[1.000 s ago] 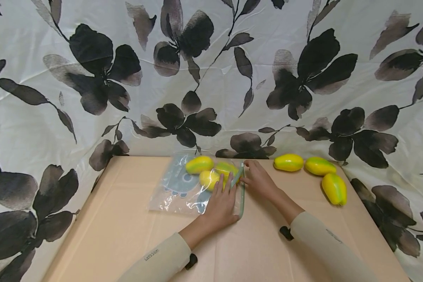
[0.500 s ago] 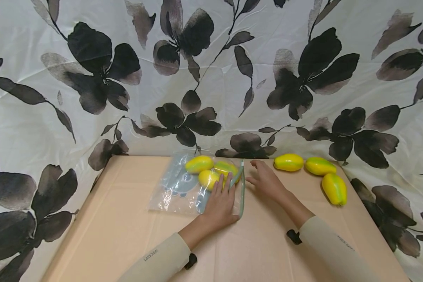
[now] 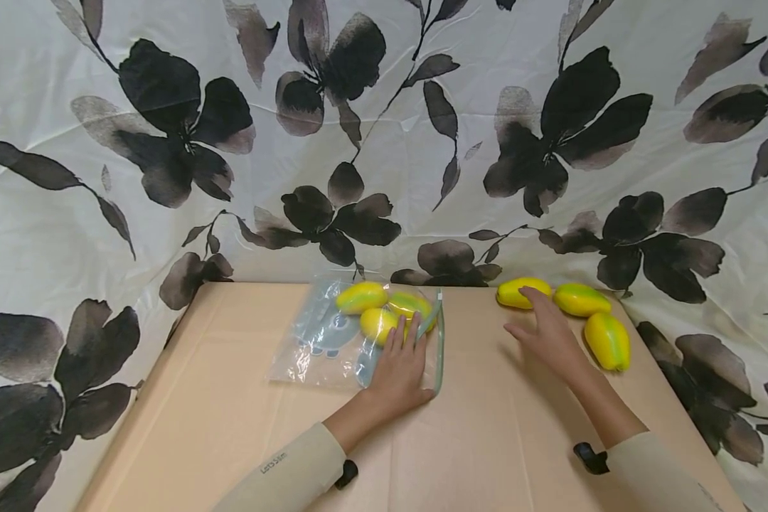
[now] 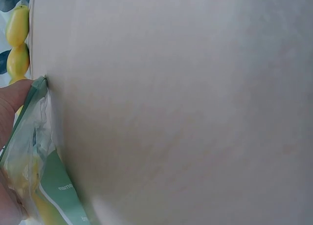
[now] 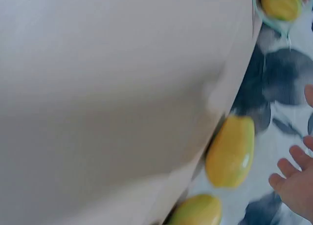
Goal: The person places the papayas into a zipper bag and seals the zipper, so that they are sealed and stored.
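A clear zip bag [image 3: 320, 366] with a pale blue print lies on the tabletop, holding 3 yellow-green, mango-shaped fruits [image 3: 361, 298]. My left hand [image 3: 397, 373] rests on the bag by its mouth, fingers extended over the film. In the left wrist view, the thumb [image 4: 14, 98] touches the green strip [image 4: 36, 90] along the mouth. To the right, my right hand [image 3: 547, 334] is over the table with its fingers spread and nothing held. One fingertip overlaps the leftmost loose fruit [image 3: 512, 293] in the head view; contact cannot be told.
Two more loose fruits, one at the back edge [image 3: 582, 300] and one nearer me [image 3: 606, 343], lie at the right side of the tan table [image 3: 230, 427]. A white cloth with dark flowers [image 3: 435, 163] hangs behind the table.
The right hand has left the bag's mouth and moved right, up to the loose fruits. The left hand and the bag have stayed nearly still.
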`<act>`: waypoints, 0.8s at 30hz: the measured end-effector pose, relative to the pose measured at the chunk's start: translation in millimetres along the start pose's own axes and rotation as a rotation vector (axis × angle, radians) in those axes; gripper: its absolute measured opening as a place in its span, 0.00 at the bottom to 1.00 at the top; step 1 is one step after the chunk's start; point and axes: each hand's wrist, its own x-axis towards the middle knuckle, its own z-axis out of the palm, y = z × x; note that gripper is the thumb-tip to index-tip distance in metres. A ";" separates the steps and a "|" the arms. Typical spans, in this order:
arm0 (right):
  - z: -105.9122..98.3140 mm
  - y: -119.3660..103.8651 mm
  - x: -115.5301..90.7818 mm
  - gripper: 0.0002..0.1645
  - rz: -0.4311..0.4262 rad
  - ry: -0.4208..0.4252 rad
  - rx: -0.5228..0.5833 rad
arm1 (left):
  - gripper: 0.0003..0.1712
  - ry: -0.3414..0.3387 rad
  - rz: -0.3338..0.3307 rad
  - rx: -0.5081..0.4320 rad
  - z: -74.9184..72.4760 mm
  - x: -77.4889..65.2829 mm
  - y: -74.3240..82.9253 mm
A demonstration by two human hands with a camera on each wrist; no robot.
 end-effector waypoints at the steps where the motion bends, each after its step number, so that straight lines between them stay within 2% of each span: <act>1: -5.6 5.6 -2.3 0.50 0.008 0.021 -0.002 | 0.70 0.004 0.000 0.002 0.2 0.3 -0.3; 5: -25.9 29.2 -11.3 0.53 0.054 0.089 -0.019 | 0.70 0.010 0.002 0.005 0.4 1.1 -1.1; 14: -54.9 74.9 -27.9 0.53 0.130 0.136 -0.081 | 0.70 0.001 -0.001 -0.012 0.3 1.1 -0.8; 18: -61.0 92.6 -38.4 0.59 0.221 0.108 -0.071 | 0.69 0.006 -0.001 -0.019 1.0 1.4 -0.3; 24: -61.7 111.2 -51.3 0.68 0.383 0.021 -0.064 | 0.69 0.000 -0.005 -0.018 0.6 2.0 1.1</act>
